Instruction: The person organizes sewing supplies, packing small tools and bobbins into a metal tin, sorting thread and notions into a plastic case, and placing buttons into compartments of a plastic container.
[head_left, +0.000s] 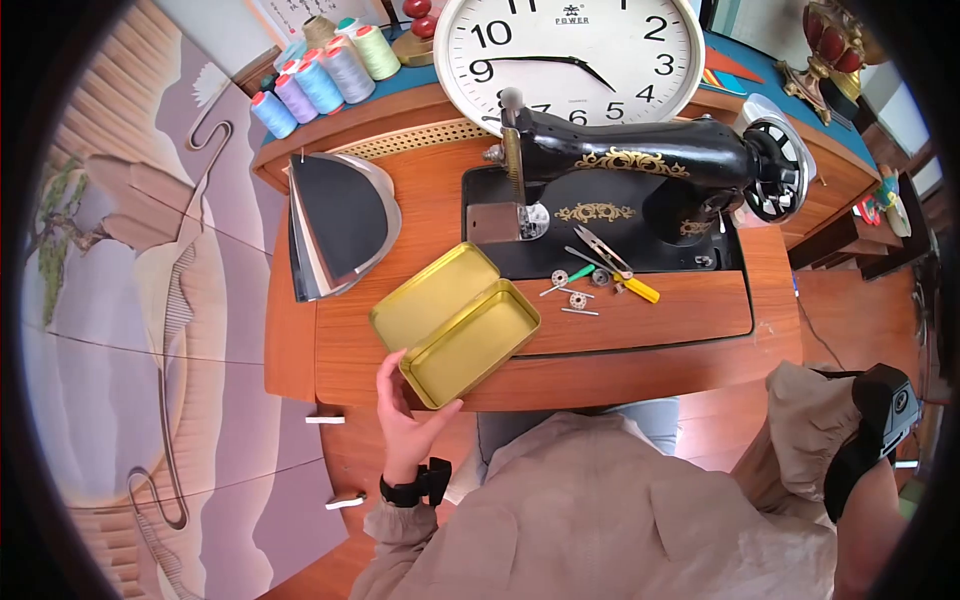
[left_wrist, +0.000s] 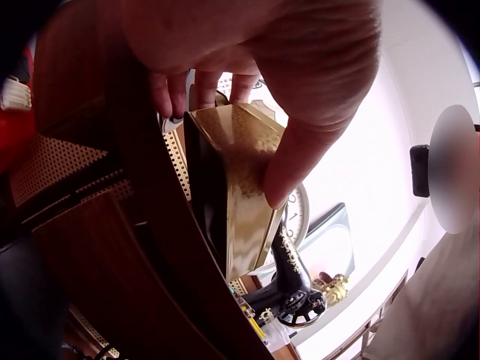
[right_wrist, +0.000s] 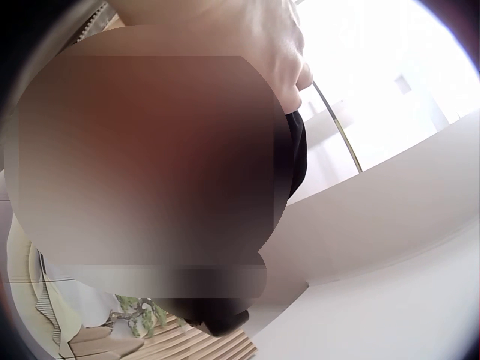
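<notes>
An open gold tin (head_left: 468, 348) lies at the table's front edge, lid folded back and nothing inside. My left hand (head_left: 410, 425) grips its near-left corner; in the left wrist view the thumb of that hand (left_wrist: 315, 67) presses one side of the tin (left_wrist: 251, 161), with fingers at the other side. Right of the tin are yellow-handled snips (head_left: 636, 288), a green-handled tool (head_left: 580, 273), metal bobbins (head_left: 578, 300) and small rods. My right hand (right_wrist: 259, 45) is raised by the blurred head, partly seen; what its fingers do is unclear.
A black sewing machine (head_left: 640, 160) stands behind the small tools, a wall-type clock (head_left: 570, 75) behind it. Thread spools (head_left: 320, 80) line the back-left shelf. A dark rounded fabric stack (head_left: 340, 220) lies left of the tin. The table's front edge (head_left: 640, 392) borders the person's lap.
</notes>
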